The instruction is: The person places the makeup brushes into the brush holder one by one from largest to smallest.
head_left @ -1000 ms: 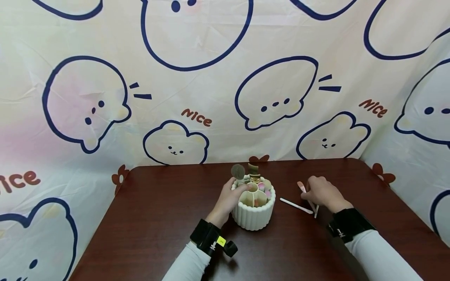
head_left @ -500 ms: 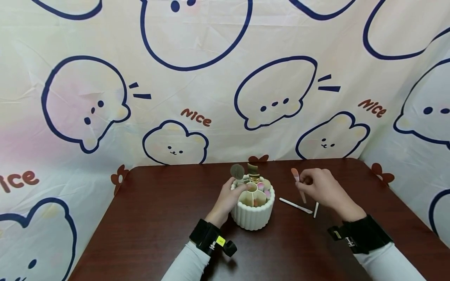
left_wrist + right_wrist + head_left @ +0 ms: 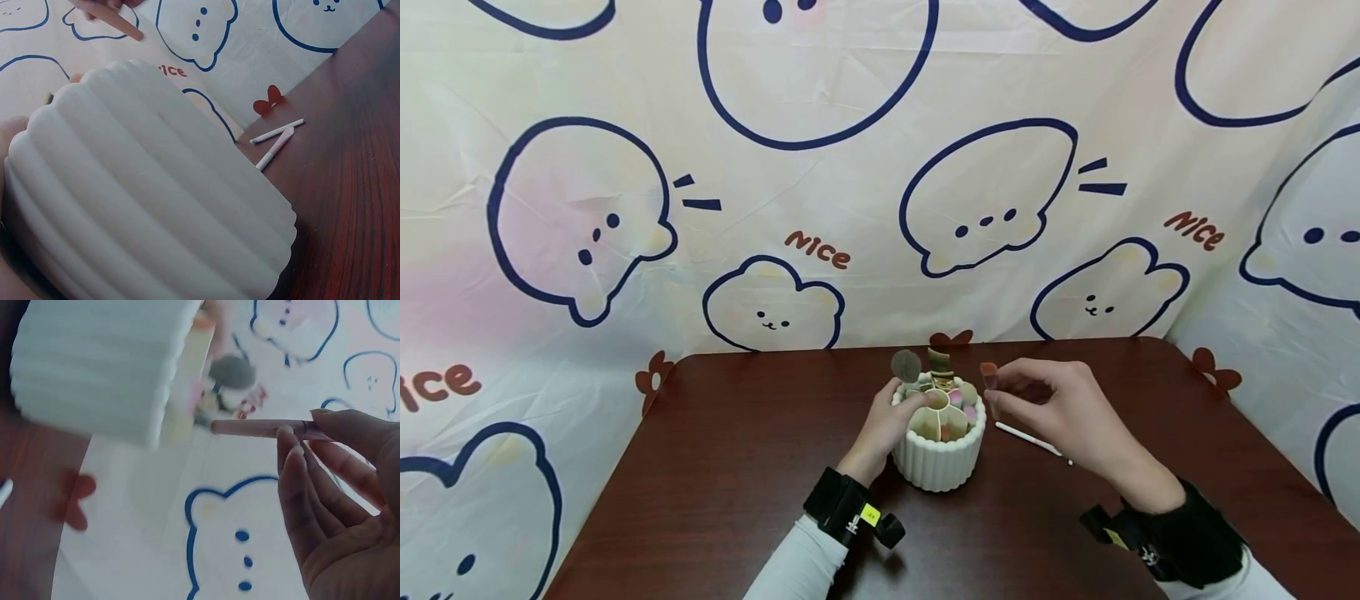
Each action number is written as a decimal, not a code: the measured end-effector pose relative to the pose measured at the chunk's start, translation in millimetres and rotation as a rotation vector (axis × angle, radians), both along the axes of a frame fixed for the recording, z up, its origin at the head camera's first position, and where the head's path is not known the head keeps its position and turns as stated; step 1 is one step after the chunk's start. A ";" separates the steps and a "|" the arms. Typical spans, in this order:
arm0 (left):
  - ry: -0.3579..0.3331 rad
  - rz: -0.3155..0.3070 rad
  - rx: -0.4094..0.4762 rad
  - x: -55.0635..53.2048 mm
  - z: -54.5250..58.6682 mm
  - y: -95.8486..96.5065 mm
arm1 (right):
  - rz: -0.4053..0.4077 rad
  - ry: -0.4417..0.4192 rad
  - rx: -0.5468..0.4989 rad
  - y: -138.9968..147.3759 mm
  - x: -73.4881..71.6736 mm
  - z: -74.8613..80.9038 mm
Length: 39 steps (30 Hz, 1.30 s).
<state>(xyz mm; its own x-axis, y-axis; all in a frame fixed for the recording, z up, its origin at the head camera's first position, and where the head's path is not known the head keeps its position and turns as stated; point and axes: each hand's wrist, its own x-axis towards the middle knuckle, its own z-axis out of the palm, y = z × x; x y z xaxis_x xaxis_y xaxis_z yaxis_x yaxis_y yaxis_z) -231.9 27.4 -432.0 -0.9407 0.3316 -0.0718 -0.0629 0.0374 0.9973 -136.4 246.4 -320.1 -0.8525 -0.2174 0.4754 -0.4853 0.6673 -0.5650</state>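
A white ribbed organizer pot stands on the table, its inside split into compartments. My left hand grips its left side, thumb over the rim. In the head view, the right hand is just right of the pot and pinches a makeup brush with an orange-pink head. The brush is held upright beside the rim, above the table. In the right wrist view, thumb and fingertips pinch the brush at one end, and its handle points toward the pot's open top.
Two slim white-handled tools lie on the table right of the pot; one white stick shows in the head view. A round grey-green piece, gold items and pink pieces stick out of the pot. Behind the brown table hangs a printed cloth.
The right hand has lifted the makeup brush from the table and carried it left to the pot, turning it upright. My left hand and the pot have stayed in place.
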 end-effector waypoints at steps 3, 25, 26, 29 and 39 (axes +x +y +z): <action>-0.004 -0.001 -0.001 -0.4 -0.4 0.0 | 0.037 0.009 -0.054 -11.4 5.1 -1.5; -0.011 -0.017 -0.002 -1.0 0.3 -1.0 | -0.020 0.119 -0.053 -37.9 8.9 -35.7; -0.013 -0.016 -0.005 -1.0 0.3 -1.1 | -0.024 0.137 -0.054 -38.6 9.9 -35.2; -0.018 -0.014 -0.008 -0.6 0.2 -1.6 | -0.020 0.179 -0.068 -41.0 12.7 -33.3; -0.004 -0.016 -0.010 0.0 0.6 -1.5 | 0.040 0.149 -0.082 -44.3 12.0 -38.8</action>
<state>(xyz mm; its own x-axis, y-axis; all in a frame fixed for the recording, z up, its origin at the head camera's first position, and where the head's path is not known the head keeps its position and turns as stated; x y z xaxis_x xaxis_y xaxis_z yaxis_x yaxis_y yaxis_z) -231.9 25.9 -431.4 -0.9351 0.3456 -0.0785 -0.0659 0.0481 0.9967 -124.4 202.1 -358.8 -0.7624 -0.2055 0.6136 -0.5933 0.6005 -0.5361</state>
